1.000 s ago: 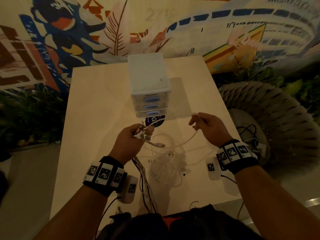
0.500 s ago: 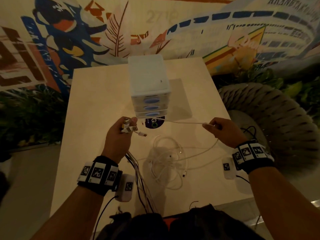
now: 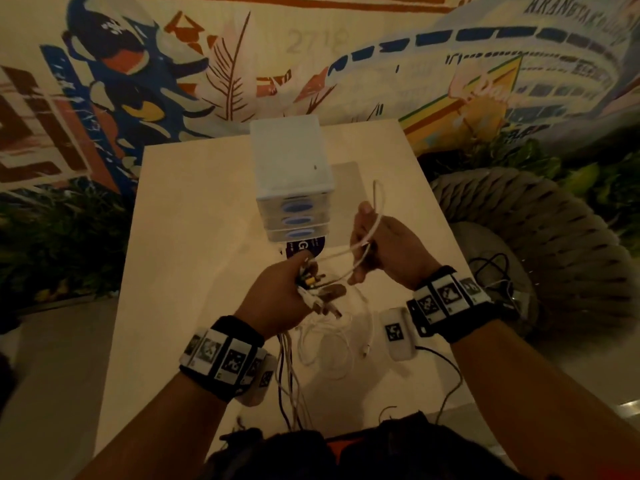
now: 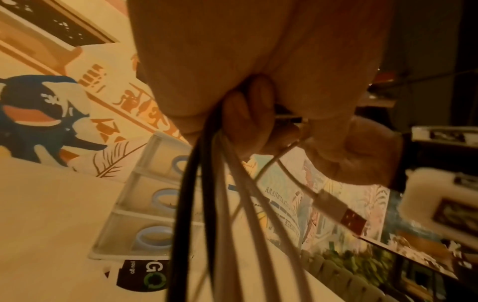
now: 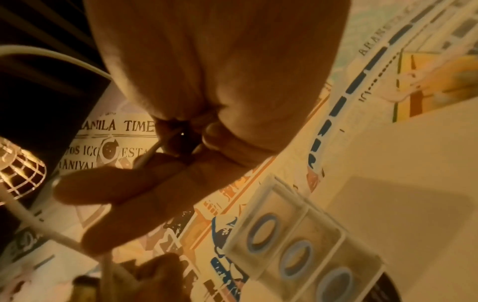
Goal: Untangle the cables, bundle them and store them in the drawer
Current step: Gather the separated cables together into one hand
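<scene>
My left hand [image 3: 294, 292] grips a bunch of cable ends and plugs [image 3: 311, 282]; black and white cables [image 4: 207, 204] hang from its fist, with a USB plug [image 4: 344, 216] dangling free. My right hand [image 3: 377, 244] holds a white cable [image 3: 375, 216] folded into a loop that sticks up above the fingers [image 5: 108, 188]. That cable runs across to the left hand. More white cable [image 3: 332, 337] lies in loose coils on the table beneath both hands. A white drawer unit [image 3: 294, 188] with three shut drawers and blue handles stands just beyond the hands.
The pale table [image 3: 194, 237] is narrow, its edges near both forearms. A dark round sticker [image 3: 304, 247] lies in front of the drawer unit. A woven seat [image 3: 536, 244] with black cables on it stands to the right. A painted wall rises behind.
My right hand has swung back in from the right toward the left hand and folded the stretched white cable into a raised loop. The left hand has dropped slightly nearer me.
</scene>
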{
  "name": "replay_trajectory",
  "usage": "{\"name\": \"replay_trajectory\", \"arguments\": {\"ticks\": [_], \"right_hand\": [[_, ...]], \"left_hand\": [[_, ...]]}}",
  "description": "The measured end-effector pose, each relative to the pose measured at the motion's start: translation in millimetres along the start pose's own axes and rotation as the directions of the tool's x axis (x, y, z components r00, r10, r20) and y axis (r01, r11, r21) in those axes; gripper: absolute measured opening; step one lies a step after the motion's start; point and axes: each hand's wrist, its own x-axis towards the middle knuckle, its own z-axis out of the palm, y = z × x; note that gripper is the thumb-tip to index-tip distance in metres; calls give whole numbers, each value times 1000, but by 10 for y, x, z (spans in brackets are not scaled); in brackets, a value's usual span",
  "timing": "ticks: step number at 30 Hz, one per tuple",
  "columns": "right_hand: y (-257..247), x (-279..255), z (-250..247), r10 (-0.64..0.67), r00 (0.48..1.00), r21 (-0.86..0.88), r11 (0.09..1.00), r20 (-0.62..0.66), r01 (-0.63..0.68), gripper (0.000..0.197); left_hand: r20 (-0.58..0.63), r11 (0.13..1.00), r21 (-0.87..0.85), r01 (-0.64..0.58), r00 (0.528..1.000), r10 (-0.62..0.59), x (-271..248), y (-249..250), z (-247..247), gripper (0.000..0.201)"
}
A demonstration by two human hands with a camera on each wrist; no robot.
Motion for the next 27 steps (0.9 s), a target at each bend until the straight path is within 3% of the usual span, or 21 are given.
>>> {"name": "replay_trajectory", "arguments": {"ticks": [4,7,8,9,11,13,15,17,18,21,23,25,27], "right_hand": [[43,62,88,-41,998,108,994,54,35,46],[275,62,86,-37,999,139,990,16,34,31],[370,44,102,-25,1000,111,994,17,23,27],[485,28,127,-16,999,47,999,35,15,25],[727,0,214,-16,988,-114,993,154,34,48],[889,-17,348,72,958,-190,982,278,-19,62],[994,4,443,128,921,-284,959,368,-19,47],[1041,34,464,127,892,-491,863,434,116,23],[1044,42,453,121,891,-575,800,437,173,20],[1106,108,288,66,959,-732,660,277,166,23],[1129,169,128,20,986,-757,643,167,115,23],[1074,200,28,-11,996,-693,717,93,72,25],[934,212,9,-72,997,-511,856,32,78,28]], "left_hand": [[16,998,58,8,1000,-9,25,-28,45,21],[-52,983,-157,100,993,-109,13,-37,-12,10],[-80,966,-228,121,987,-143,3,-25,-41,15],[-111,955,-268,130,980,-165,-5,-10,-68,23],[-168,940,-314,134,966,-194,-15,30,-112,32],[-225,914,-388,120,949,-220,-16,98,-172,31],[-262,884,-458,97,935,-238,5,107,-236,26],[-281,835,-547,63,925,-254,10,67,-306,26],[-297,812,-582,38,920,-256,4,47,-345,29],[-387,807,-591,-12,882,-270,-24,37,-482,21],[-460,803,-594,-47,839,-291,-29,48,-562,23],[-500,813,-579,-60,814,-296,-42,35,-610,28],[-514,837,-546,-47,807,-290,-68,32,-632,22]]}}
